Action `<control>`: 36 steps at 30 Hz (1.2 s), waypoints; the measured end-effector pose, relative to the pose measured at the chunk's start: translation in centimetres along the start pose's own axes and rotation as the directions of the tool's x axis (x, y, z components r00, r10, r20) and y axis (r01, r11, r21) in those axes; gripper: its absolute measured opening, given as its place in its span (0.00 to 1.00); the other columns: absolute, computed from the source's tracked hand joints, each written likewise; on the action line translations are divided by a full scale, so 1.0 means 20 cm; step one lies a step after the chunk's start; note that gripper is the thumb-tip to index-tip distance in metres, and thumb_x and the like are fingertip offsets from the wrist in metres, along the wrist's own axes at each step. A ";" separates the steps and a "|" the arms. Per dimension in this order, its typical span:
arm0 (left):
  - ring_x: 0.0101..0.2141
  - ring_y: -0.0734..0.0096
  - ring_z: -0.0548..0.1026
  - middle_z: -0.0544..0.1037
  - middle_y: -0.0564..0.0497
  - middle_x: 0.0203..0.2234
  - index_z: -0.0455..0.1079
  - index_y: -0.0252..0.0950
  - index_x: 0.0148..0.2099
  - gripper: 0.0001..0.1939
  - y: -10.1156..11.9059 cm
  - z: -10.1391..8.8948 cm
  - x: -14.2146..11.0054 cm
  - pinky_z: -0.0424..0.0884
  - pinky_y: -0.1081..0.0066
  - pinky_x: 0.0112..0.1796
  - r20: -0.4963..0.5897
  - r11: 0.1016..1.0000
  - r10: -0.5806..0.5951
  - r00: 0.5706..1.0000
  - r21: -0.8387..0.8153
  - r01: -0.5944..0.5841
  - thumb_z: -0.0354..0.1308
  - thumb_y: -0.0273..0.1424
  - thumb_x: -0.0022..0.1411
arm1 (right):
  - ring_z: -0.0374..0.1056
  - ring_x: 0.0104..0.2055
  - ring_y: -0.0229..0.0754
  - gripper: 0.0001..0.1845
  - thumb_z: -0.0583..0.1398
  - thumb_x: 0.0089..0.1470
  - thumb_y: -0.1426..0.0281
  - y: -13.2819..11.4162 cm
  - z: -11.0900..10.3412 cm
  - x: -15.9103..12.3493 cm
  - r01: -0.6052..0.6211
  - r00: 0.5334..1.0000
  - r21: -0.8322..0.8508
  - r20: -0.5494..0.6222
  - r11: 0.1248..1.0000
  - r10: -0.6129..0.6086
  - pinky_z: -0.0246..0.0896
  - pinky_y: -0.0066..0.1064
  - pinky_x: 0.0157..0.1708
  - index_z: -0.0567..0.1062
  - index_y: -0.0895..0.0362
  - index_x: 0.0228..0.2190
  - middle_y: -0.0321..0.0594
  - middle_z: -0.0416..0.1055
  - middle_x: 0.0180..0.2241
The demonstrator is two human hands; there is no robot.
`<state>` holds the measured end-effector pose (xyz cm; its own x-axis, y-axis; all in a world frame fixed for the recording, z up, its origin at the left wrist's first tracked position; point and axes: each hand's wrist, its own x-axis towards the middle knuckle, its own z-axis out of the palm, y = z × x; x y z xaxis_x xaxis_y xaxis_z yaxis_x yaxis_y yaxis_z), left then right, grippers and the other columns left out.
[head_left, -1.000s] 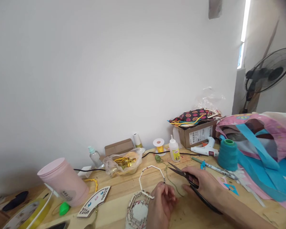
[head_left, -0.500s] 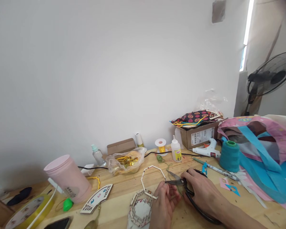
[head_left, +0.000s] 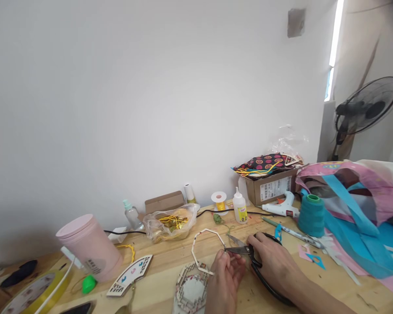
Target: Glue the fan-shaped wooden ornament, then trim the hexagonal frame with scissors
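My right hand [head_left: 275, 264] grips black-handled scissors [head_left: 245, 249], whose blades point left and meet at a green thread beside a thin wooden octagon frame [head_left: 207, 248]. My left hand [head_left: 225, 283] pinches the thread and the frame's right edge, just under the blade tips. A fretwork wooden panel [head_left: 191, 291] lies below the frame at the near table edge, partly under my left hand.
On the wooden table stand a pink lidded cup [head_left: 88, 246], a fan-shaped wooden piece [head_left: 129, 274], a bag of gold thread [head_left: 170, 222], a glue bottle [head_left: 239, 208], a glue gun [head_left: 280, 208] and a teal thread cone [head_left: 311, 215]. Pink and blue fabric [head_left: 360, 205] lies right.
The scissors swung from open and raised to the right down onto the thread by the octagon frame, blades nearly together. My left hand stayed pinching at the frame.
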<state>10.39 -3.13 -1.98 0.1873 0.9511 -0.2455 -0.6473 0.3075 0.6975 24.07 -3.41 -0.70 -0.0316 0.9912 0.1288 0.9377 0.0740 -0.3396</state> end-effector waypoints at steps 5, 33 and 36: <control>0.29 0.68 0.74 0.76 0.50 0.23 0.69 0.34 0.26 0.15 -0.02 -0.02 0.02 0.68 0.68 0.36 0.012 0.999 -0.024 1.000 -0.037 0.024 0.66 0.38 0.39 | 0.66 0.36 0.45 0.14 0.52 0.39 0.79 0.01 0.00 -0.01 0.027 1.000 0.011 -0.005 1.000 -0.027 0.50 0.30 0.28 0.68 0.54 0.31 0.41 0.68 0.34; 0.29 0.70 0.71 0.73 0.51 0.26 0.65 0.35 0.29 0.14 -0.01 -0.02 0.01 0.67 0.69 0.33 0.002 1.000 -0.031 1.000 -0.002 0.031 0.63 0.38 0.44 | 0.66 0.35 0.45 0.13 0.53 0.39 0.78 0.03 0.00 -0.01 0.019 1.000 0.038 -0.010 0.999 -0.019 0.47 0.29 0.26 0.66 0.54 0.31 0.40 0.67 0.33; 0.29 0.70 0.71 0.73 0.51 0.25 0.64 0.35 0.29 0.15 -0.01 -0.01 0.00 0.66 0.69 0.33 -0.021 0.999 -0.033 0.999 -0.002 0.033 0.64 0.38 0.43 | 0.66 0.35 0.45 0.12 0.54 0.40 0.78 0.03 0.00 -0.01 0.024 1.000 0.038 -0.006 0.999 -0.024 0.47 0.29 0.26 0.66 0.54 0.30 0.40 0.67 0.33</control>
<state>10.31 -3.21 -2.30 0.1933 0.9397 -0.2821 -0.6422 0.3386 0.6877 24.69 -3.63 -0.89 -0.0519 0.9884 0.1427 0.9228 0.1021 -0.3715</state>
